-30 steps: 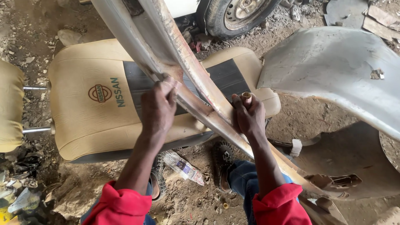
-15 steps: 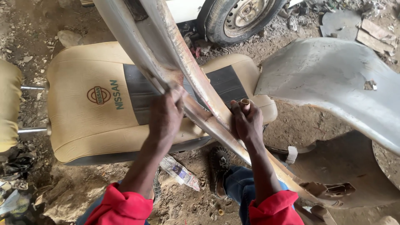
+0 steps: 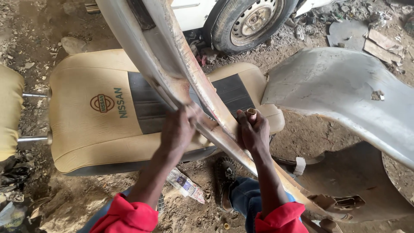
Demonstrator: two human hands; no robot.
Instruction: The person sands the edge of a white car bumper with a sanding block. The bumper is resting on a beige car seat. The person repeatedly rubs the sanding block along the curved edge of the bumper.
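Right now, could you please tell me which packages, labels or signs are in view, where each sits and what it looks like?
Round emblem with lettering beside it: on the tan car seat back, left of the left hand; reddish-brown ring, green letters.
Flattened wrapper: on the dirt below the seat, between the forearms; long, white with dark print.

The left hand [image 3: 181, 127] has slid up the panel [image 3: 172, 64], from beside the right hand [image 3: 254, 133] to a spot higher along its edge, nearer the seat's dark stripe. The right hand has shifted slightly down the panel, so the two now sit further apart.
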